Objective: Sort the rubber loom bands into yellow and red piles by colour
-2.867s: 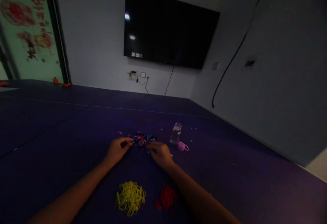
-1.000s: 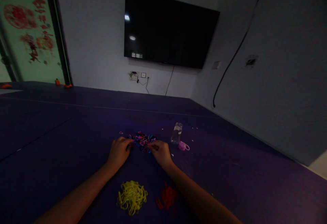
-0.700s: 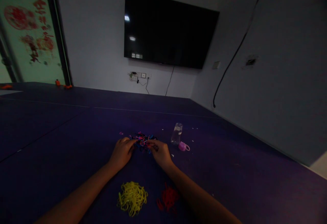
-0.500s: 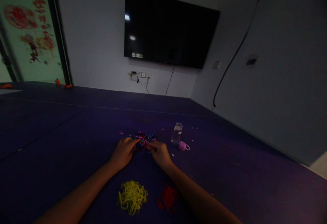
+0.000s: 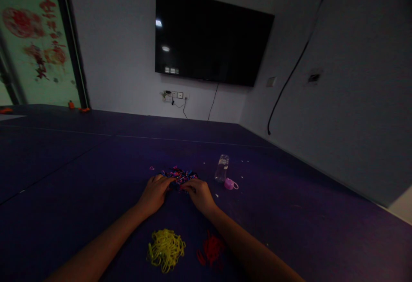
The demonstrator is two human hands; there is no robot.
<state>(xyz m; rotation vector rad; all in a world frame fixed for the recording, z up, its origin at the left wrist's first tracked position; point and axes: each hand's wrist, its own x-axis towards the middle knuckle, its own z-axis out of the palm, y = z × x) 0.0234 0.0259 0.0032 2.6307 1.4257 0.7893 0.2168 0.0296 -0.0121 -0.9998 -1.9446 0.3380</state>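
A mixed pile of small rubber bands (image 5: 180, 174), mostly dark, blue and pink, lies on the purple surface in the head view. At its left edge is my left hand (image 5: 156, 192), fingers curled in against the bands; whatever is between the fingertips cannot be made out. My right hand (image 5: 200, 194) is closed in a pinch at the pile's near right side, with a reddish rubber band (image 5: 183, 186) at its fingertips. Nearer to me, between my forearms, sit a heap of yellow rubber bands (image 5: 166, 248) and a smaller heap of red rubber bands (image 5: 212, 247).
Right of the pile, a clear plastic bottle (image 5: 222, 168) lies near a pink cap with a loop (image 5: 229, 183). White scraps (image 5: 216, 195) are scattered around them. One pink band (image 5: 152, 168) lies apart on the left. A television (image 5: 212, 37) hangs on the far wall.
My left hand has shifted right, further into the near-left side of the mixed pile. My right hand's fingertips have moved slightly left and nearer to me. The yellow and red heaps look unchanged.
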